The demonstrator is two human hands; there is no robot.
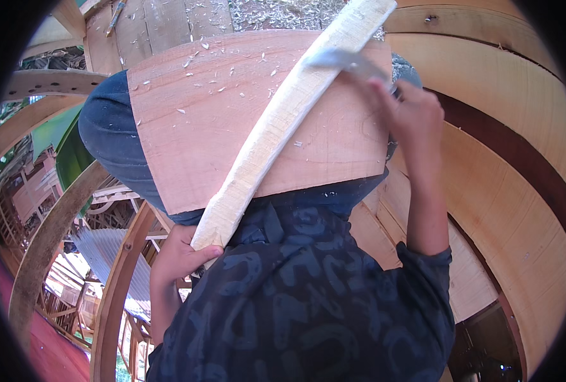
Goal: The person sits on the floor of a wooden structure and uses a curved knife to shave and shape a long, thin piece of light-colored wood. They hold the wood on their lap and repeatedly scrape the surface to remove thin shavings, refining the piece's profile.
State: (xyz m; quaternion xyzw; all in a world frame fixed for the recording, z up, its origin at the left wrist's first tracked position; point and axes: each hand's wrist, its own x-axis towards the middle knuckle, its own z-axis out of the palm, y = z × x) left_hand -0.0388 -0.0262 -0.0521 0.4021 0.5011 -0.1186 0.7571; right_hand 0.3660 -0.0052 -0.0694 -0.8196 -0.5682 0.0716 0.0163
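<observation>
A long, pale piece of wood (279,121) with roughly hewn faces lies slantwise over a flat reddish wooden board (193,127), which rests across my lap. Its near end is in my left hand (184,254), thumb on top and fingers wrapped beneath. My right hand (415,118) is closed round the handle of a knife (340,62), whose blade lies against or just above the far part of the wood. Motion blurs the blade and handle, so I cannot tell if the edge touches. Small wood shavings (204,46) are scattered on the board.
Wide curved-looking planks (506,184) stand along my right. A paintbrush-like stick (115,18) lies on slats at the far left, and more shavings cover the floor (276,16) ahead. Wooden railings (57,245) and corrugated sheeting (114,261) are on the left.
</observation>
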